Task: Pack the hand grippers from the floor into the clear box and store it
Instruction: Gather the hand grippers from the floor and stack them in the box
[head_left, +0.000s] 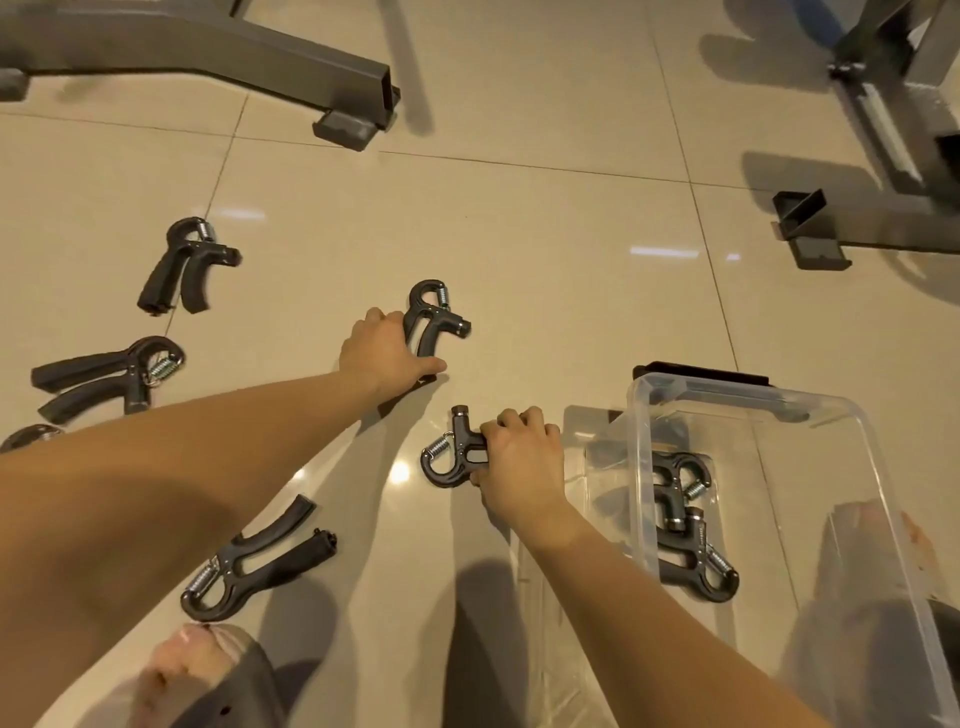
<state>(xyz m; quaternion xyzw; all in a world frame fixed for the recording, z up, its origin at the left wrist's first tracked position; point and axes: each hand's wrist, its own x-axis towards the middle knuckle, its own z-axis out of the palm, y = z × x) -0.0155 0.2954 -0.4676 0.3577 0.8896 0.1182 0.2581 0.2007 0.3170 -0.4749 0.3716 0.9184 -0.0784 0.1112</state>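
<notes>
Both hands on hand grippers, tiled floor (519, 234).
L hand (382, 353) grips far gripper (434, 317) by its handles; R hand (519, 462) grips near gripper (457, 457), just left of clear box (640, 467) w/ two boxed grippers (680, 483); three loose grippers (104, 374) at left.

Hand grippers (166, 273): dark charcoal-grey bodies and handles; coil springs (163, 366) silver.
Clear box (636, 467): colourless transparent plastic; latch (701, 374) on the far rim black.
Floor (545, 234): glossy beige tiles, thin dark grout lines in a grid, white glints of light.
Left equipment frame (208, 47): mid grey; foot pad (345, 130) darker grey.
Right equipment frame (883, 119): grey; end cap (797, 208) black.
</notes>
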